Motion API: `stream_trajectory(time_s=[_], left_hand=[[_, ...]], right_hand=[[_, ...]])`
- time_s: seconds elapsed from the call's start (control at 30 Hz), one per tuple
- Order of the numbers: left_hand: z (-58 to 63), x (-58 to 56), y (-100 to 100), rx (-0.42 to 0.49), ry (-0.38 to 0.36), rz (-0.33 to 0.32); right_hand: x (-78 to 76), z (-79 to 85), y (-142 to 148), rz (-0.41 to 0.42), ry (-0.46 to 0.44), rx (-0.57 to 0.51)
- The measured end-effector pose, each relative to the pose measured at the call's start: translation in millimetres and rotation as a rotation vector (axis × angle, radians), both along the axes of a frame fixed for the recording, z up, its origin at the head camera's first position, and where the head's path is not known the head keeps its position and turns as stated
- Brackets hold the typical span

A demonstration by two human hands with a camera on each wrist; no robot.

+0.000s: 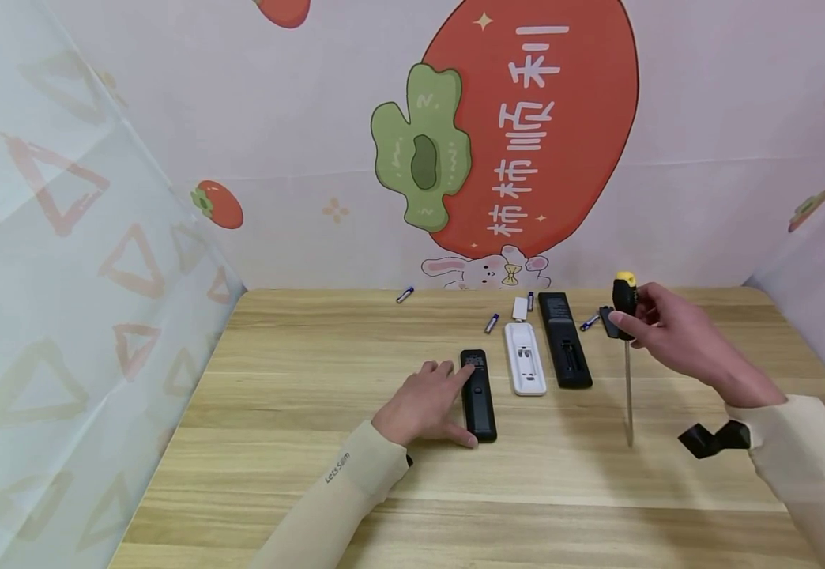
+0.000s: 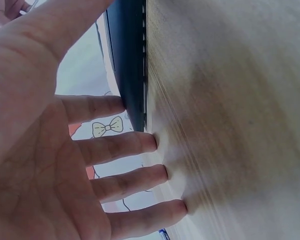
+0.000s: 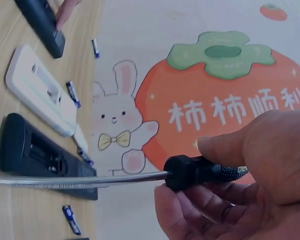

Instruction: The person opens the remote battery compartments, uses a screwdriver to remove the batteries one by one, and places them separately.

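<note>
My left hand [image 1: 423, 403] rests at the left side of a closed black remote control [image 1: 481, 407]. Its index fingertip touches the remote near the top end and the thumb lies by the bottom end. In the left wrist view the other straight fingers [image 2: 122, 146] reach down to the table. My right hand [image 1: 683, 336] grips the black-and-yellow handle of a screwdriver [image 1: 624, 304], whose long metal shaft points down above the table. The right wrist view has the screwdriver handle [image 3: 190, 171] between thumb and curled fingers.
A white remote [image 1: 524, 336] and another black remote [image 1: 558, 316] lie with open battery compartments. Near them are a white cover [image 1: 520, 308], a black cover [image 1: 608, 322] and several blue-and-white batteries [image 1: 491, 323]. A printed cloth wall [image 1: 313, 118] stands behind the wooden table [image 1: 277, 474].
</note>
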State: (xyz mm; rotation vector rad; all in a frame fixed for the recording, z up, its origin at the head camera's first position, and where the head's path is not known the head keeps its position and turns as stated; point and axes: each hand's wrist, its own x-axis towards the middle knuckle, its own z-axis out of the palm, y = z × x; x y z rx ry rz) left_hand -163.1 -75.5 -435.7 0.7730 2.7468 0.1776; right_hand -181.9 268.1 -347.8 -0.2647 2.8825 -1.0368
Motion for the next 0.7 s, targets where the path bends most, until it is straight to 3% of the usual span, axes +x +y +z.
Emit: stream_trajectory(time_s=[0.27, 0.7], left_hand=[[1.1, 0.4, 0.4, 0.000, -0.009, 0.011], [1.4, -0.7, 0.9, -0.030, -0.006, 0.013]], right_hand=[[7.0, 6.9, -7.3, -0.015, 0.096, -0.070], [13.6, 17.0, -15.5, -0.019, 0.151, -0.127]])
